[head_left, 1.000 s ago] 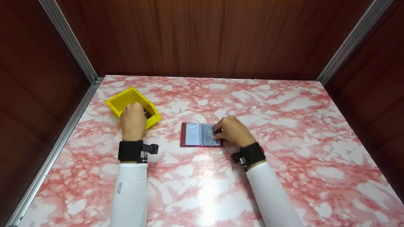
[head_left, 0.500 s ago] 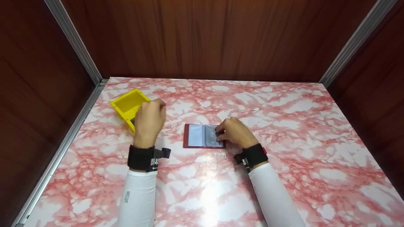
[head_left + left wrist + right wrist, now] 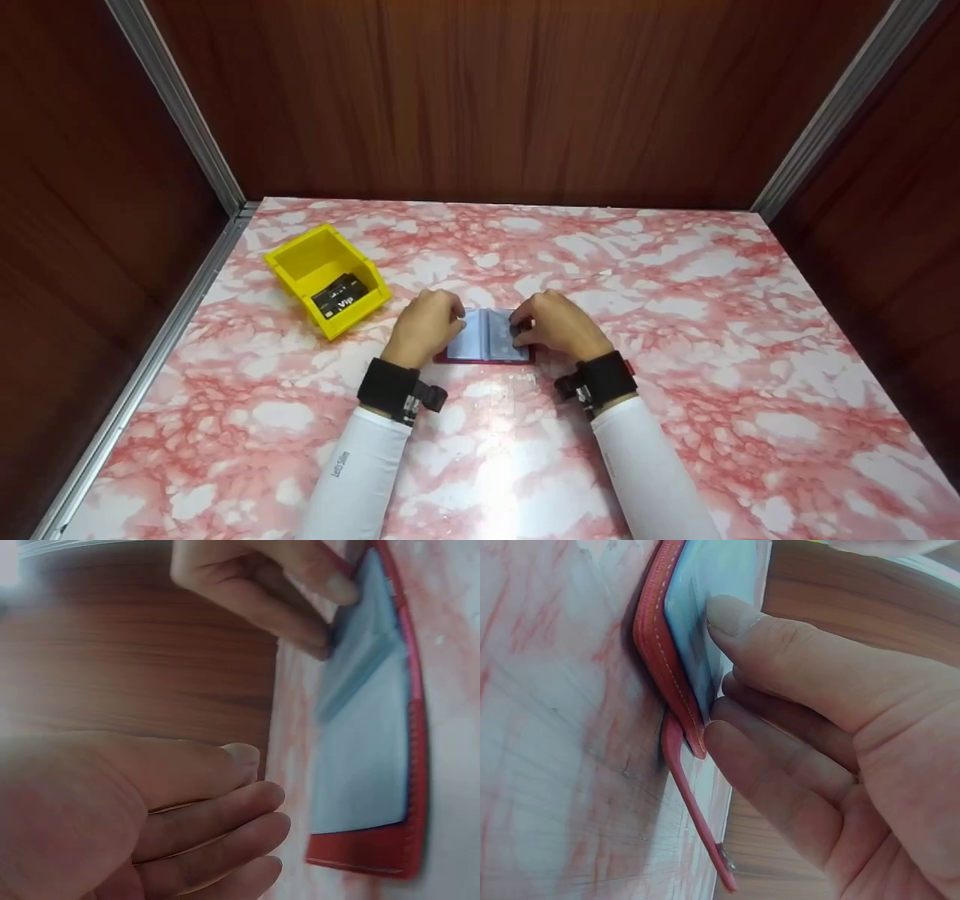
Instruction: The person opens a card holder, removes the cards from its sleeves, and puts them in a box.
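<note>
A small red card holder [image 3: 487, 362] lies spread on the table, showing clear plastic sleeves [image 3: 367, 757]. My right hand [image 3: 559, 326] holds its right side, with the thumb [image 3: 735, 615] on the sleeve and the bent fingers [image 3: 750, 757] at the holder's edge. My left hand [image 3: 424, 330] is just beside the holder's left side; in the left wrist view its thumb and fingers lie close together, with nothing visible between them and a gap to the holder. Black cards [image 3: 341, 295], one reading "Vip", lie in the yellow bin [image 3: 307, 259].
The bin stands at the table's left rear, left of both hands. A strap with a snap [image 3: 697, 802] sticks out from the holder's right side. Brown wood-grain panels [image 3: 480, 97] enclose the pink-and-white marbled table [image 3: 675, 315] at the back and sides.
My left hand has come out of the yellow bin and moved right to the card holder, leaving the black cards in the bin in sight. The right hand has stayed on the holder.
</note>
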`<state>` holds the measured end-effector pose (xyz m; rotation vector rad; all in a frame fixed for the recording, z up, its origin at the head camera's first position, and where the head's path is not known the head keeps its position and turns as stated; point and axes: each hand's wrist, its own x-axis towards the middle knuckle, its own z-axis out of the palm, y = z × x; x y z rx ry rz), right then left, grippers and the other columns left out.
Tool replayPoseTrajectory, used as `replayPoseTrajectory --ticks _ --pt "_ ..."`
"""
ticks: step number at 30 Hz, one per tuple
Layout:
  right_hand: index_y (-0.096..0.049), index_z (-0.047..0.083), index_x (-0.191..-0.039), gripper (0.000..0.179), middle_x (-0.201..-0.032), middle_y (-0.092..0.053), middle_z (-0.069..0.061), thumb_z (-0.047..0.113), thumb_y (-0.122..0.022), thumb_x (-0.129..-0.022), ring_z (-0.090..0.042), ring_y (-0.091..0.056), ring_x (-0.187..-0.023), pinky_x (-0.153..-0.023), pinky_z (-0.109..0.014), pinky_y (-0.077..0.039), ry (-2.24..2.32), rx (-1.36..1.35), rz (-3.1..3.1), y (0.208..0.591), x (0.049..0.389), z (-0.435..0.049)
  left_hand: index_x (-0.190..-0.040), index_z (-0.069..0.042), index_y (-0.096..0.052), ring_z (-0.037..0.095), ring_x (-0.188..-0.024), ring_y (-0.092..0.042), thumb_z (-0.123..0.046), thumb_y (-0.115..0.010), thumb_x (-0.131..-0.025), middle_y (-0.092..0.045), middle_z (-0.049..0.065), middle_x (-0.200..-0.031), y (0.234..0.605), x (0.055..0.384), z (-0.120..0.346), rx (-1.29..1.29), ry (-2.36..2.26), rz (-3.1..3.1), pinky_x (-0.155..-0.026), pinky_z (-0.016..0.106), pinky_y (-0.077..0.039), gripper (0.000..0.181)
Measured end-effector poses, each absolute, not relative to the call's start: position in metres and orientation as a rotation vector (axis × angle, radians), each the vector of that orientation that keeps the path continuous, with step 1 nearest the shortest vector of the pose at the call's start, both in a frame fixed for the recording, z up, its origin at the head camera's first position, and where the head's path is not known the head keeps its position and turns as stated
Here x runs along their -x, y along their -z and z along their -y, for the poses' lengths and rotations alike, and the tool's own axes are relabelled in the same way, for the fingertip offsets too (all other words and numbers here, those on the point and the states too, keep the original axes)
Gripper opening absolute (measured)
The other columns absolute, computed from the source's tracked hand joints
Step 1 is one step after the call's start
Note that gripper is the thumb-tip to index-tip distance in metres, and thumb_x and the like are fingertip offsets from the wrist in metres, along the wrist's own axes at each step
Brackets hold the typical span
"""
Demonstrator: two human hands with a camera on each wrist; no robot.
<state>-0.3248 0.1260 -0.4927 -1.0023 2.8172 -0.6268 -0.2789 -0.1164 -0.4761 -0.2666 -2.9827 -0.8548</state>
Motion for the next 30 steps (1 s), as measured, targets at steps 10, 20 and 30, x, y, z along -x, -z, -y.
replayPoseTrajectory --ticks 10,20,30 --pt "-0.086 0.012 -0.094 0.011 -0.093 -0.084 0.0 0.016 -0.092 -0.086 -0.016 -0.062 -0.086 -0.086 -0.039 -0.055 0.608 0.909 -2.881 0.488 0.324 -0.133 -0.105 -0.003 -0.081 0.031 -0.095 -0.072 -0.012 -0.079 -0.096 -0.079 0.013 -0.096 0.493 0.284 0.112 0.262 0.855 3.046 -0.093 0.047 -0.06 0.013" --pt "-0.088 0.012 -0.094 0.014 -0.097 -0.085 -0.003 0.016 -0.095 -0.083 -0.016 -0.066 -0.086 -0.087 -0.04 -0.058 0.623 0.887 -2.883 0.493 0.323 -0.129 -0.097 -0.017 -0.08 0.019 -0.088 -0.065 -0.022 -0.086 -0.087 -0.073 -0.003 -0.086 0.578 0.34 0.125 0.323 0.8 3.055 -0.083 0.038 -0.056 0.013" --pt "-0.085 0.015 -0.081 0.01 -0.082 -0.081 0.001 0.015 -0.095 -0.081 -0.012 -0.057 -0.074 -0.074 -0.033 -0.052 0.618 0.987 -2.915 0.497 0.321 -0.128 -0.097 -0.017 -0.082 0.02 -0.092 -0.068 -0.02 -0.09 -0.084 -0.075 -0.004 -0.088 0.577 0.34 0.123 0.261 0.831 3.086 -0.091 0.04 -0.059 0.016"
